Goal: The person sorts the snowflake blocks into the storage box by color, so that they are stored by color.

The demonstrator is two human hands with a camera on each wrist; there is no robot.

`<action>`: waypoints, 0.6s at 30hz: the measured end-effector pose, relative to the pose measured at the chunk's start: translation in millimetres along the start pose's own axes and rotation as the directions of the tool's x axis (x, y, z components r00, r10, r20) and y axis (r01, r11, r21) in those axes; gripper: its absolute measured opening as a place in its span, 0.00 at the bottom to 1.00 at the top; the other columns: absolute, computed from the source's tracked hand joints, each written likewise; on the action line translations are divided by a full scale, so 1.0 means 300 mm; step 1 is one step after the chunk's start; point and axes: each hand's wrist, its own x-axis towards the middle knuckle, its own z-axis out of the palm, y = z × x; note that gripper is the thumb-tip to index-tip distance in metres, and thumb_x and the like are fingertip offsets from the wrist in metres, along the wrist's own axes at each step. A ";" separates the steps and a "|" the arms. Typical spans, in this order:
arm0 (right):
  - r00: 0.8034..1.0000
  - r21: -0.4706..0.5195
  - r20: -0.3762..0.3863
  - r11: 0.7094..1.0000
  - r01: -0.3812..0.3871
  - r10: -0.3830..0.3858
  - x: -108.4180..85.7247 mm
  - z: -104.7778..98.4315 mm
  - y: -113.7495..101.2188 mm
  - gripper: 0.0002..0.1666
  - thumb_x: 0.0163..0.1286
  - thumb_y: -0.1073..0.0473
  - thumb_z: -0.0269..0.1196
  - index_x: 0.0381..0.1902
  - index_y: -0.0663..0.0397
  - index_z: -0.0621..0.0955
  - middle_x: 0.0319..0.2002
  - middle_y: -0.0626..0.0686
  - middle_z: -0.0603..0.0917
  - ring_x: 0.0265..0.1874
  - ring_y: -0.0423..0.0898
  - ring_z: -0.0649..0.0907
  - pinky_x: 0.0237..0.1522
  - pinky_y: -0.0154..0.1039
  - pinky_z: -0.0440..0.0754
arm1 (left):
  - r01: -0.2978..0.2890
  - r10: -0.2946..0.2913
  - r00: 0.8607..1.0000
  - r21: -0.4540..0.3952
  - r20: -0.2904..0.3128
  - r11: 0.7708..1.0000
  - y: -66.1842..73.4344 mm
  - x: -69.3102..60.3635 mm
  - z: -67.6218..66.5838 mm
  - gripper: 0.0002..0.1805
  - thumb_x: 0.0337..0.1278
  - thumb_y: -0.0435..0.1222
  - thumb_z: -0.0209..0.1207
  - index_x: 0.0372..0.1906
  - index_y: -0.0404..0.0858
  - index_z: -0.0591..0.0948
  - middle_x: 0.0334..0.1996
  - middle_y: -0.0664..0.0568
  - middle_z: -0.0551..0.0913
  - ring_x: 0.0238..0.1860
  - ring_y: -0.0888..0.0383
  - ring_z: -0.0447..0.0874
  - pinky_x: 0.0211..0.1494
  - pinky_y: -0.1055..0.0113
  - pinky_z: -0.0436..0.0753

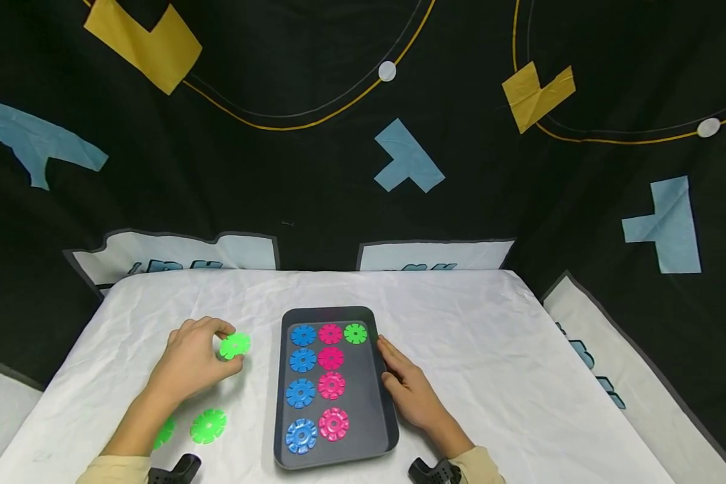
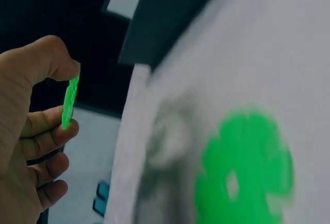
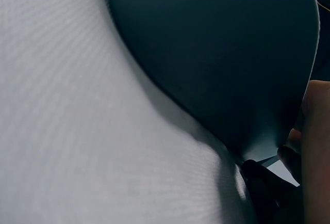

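Note:
My left hand pinches a green notched plastic disc between thumb and fingers, above the cloth left of the tray. Edge-on, that same disc shows in the left wrist view. A dark grey tray holds a column of blue notched discs, a column of pink ones and one green disc at its top right. Against the tray's right side rests my right hand, its fingers touching the rim. In the right wrist view the tray wall hides part of that hand.
Two more green discs, one whole in sight and one partly behind the left forearm, lie on the white cloth. A black curtain with blue and yellow patches hangs behind the table.

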 end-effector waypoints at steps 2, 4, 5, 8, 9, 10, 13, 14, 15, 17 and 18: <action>1.000 0.004 0.000 1.000 -0.004 0.004 -0.001 0.000 -0.002 0.34 0.70 0.69 0.54 0.73 0.61 0.63 0.74 0.48 0.60 0.71 0.57 0.61 0.70 0.39 0.58 | -0.010 0.010 1.000 -0.007 0.007 1.000 0.033 0.022 0.012 0.25 0.36 0.44 0.73 0.42 0.34 0.83 0.35 0.49 0.82 0.43 0.45 0.74 0.44 0.48 0.65; 1.000 0.009 -0.003 1.000 -0.006 0.006 0.000 -0.001 -0.005 0.34 0.70 0.70 0.54 0.73 0.60 0.63 0.74 0.49 0.60 0.71 0.56 0.61 0.70 0.39 0.58 | -0.021 0.021 1.000 -0.008 0.012 1.000 0.066 0.047 0.025 0.26 0.35 0.45 0.74 0.42 0.34 0.83 0.35 0.49 0.82 0.43 0.45 0.74 0.44 0.49 0.65; 1.000 0.015 -0.003 1.000 -0.007 0.007 0.001 -0.001 -0.007 0.34 0.69 0.70 0.54 0.73 0.60 0.63 0.74 0.48 0.60 0.71 0.56 0.61 0.70 0.38 0.58 | -0.026 0.026 1.000 -0.009 0.016 1.000 0.083 0.059 0.031 0.26 0.35 0.45 0.74 0.42 0.34 0.83 0.36 0.49 0.82 0.43 0.45 0.74 0.45 0.50 0.65; 1.000 0.040 -0.004 0.999 -0.021 0.021 0.005 -0.007 -0.027 0.34 0.68 0.71 0.54 0.72 0.61 0.64 0.73 0.49 0.61 0.72 0.54 0.61 0.70 0.43 0.58 | -0.048 0.048 0.998 -0.015 0.029 0.999 0.132 0.096 0.047 0.27 0.34 0.47 0.73 0.42 0.35 0.83 0.37 0.50 0.82 0.43 0.47 0.73 0.45 0.51 0.65; 1.000 0.046 -0.005 0.999 -0.023 0.023 0.005 -0.007 -0.026 0.34 0.68 0.71 0.55 0.72 0.61 0.64 0.73 0.49 0.61 0.72 0.53 0.61 0.70 0.44 0.59 | -0.057 0.057 0.998 -0.019 0.032 0.998 0.148 0.107 0.052 0.27 0.34 0.47 0.73 0.42 0.35 0.83 0.37 0.50 0.82 0.42 0.48 0.73 0.45 0.51 0.65; 1.000 0.044 -0.005 0.999 -0.025 0.025 0.004 -0.007 -0.026 0.34 0.68 0.71 0.55 0.72 0.61 0.64 0.73 0.48 0.60 0.72 0.52 0.61 0.69 0.46 0.59 | -0.066 0.067 0.997 -0.024 0.033 0.998 0.164 0.118 0.055 0.27 0.34 0.47 0.73 0.42 0.36 0.83 0.37 0.50 0.82 0.42 0.48 0.73 0.45 0.51 0.65; 0.999 0.048 0.001 0.998 -0.043 0.043 0.004 -0.008 -0.027 0.34 0.68 0.71 0.55 0.72 0.60 0.64 0.73 0.47 0.60 0.72 0.51 0.61 0.69 0.49 0.60 | -0.098 0.099 0.994 -0.034 0.039 0.995 0.209 0.143 0.066 0.27 0.33 0.47 0.73 0.42 0.36 0.83 0.37 0.51 0.82 0.41 0.50 0.72 0.45 0.53 0.66; 0.999 0.039 0.001 0.999 -0.036 0.036 0.003 -0.003 -0.007 0.34 0.69 0.70 0.55 0.72 0.59 0.64 0.73 0.46 0.60 0.72 0.51 0.61 0.69 0.47 0.60 | -0.109 0.111 0.993 -0.038 0.043 0.993 0.223 0.150 0.070 0.27 0.33 0.47 0.73 0.42 0.36 0.83 0.37 0.51 0.82 0.41 0.50 0.72 0.44 0.53 0.66; 0.999 0.029 0.002 0.999 -0.034 0.034 0.003 -0.004 -0.009 0.34 0.69 0.69 0.54 0.73 0.59 0.63 0.73 0.45 0.59 0.72 0.51 0.61 0.69 0.46 0.60 | -0.124 0.126 0.991 -0.042 0.046 0.991 0.236 0.155 0.075 0.27 0.33 0.47 0.73 0.42 0.36 0.83 0.37 0.51 0.82 0.41 0.51 0.72 0.44 0.53 0.67; 0.999 0.019 0.001 0.999 -0.034 0.034 0.003 -0.004 -0.008 0.34 0.69 0.68 0.54 0.73 0.59 0.63 0.74 0.45 0.59 0.72 0.52 0.61 0.70 0.44 0.59 | -0.146 0.149 0.987 -0.048 0.060 0.988 0.262 0.164 0.086 0.27 0.33 0.47 0.73 0.43 0.36 0.83 0.37 0.52 0.82 0.41 0.52 0.72 0.44 0.54 0.68; 1.000 0.018 -0.001 0.999 -0.031 0.032 0.003 -0.003 -0.006 0.34 0.70 0.68 0.54 0.73 0.59 0.63 0.74 0.46 0.59 0.72 0.53 0.61 0.70 0.44 0.59 | -0.157 0.160 0.985 -0.053 0.068 0.986 0.274 0.168 0.092 0.27 0.33 0.47 0.73 0.43 0.36 0.83 0.36 0.53 0.82 0.41 0.52 0.72 0.45 0.54 0.68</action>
